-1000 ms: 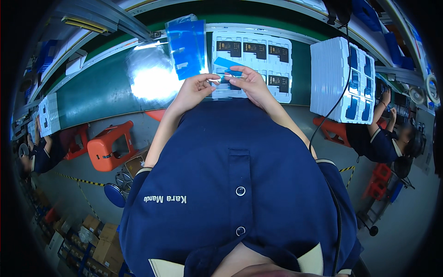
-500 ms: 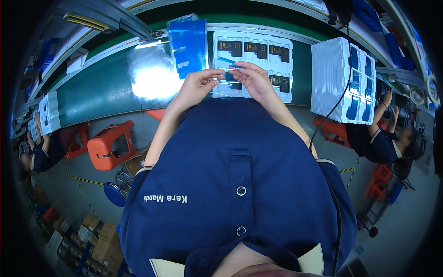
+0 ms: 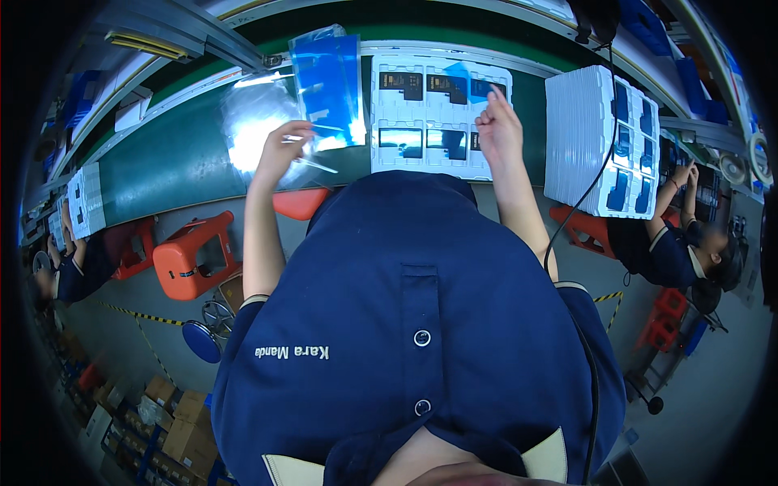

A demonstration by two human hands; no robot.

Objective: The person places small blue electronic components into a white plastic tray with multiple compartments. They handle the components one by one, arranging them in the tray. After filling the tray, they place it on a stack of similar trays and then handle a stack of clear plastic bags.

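My left hand point(image 3: 285, 150) is closed on a thin clear film point(image 3: 324, 127), over the shiny clear sheets on the bench. My right hand point(image 3: 501, 131) is raised over the right side of a white tray point(image 3: 442, 172), its fingertips pinched at the edge of a translucent blue film piece point(image 3: 458, 74). That piece lies across the upper right of the tray, partly covering a black battery-like part point(image 3: 484, 89). Other flat black parts point(image 3: 401, 84) sit in the tray's pockets. Two lower ones, such as this glossy part point(image 3: 400, 144), reflect the light.
Left of the tray lie blue film sheets point(image 3: 328, 89) and clear sheets point(image 3: 251, 113). At the right stands a tall stack of white trays point(image 3: 577, 142), crossed by a black cable point(image 3: 604, 162). Red stools point(image 3: 190, 257) stand below the green bench point(image 3: 162, 174). Other people work at both sides.
My hands have moved apart. The left carries clear film leftward; the right has gone up and right with the blue piece over the tray. The lower tray pockets show more.
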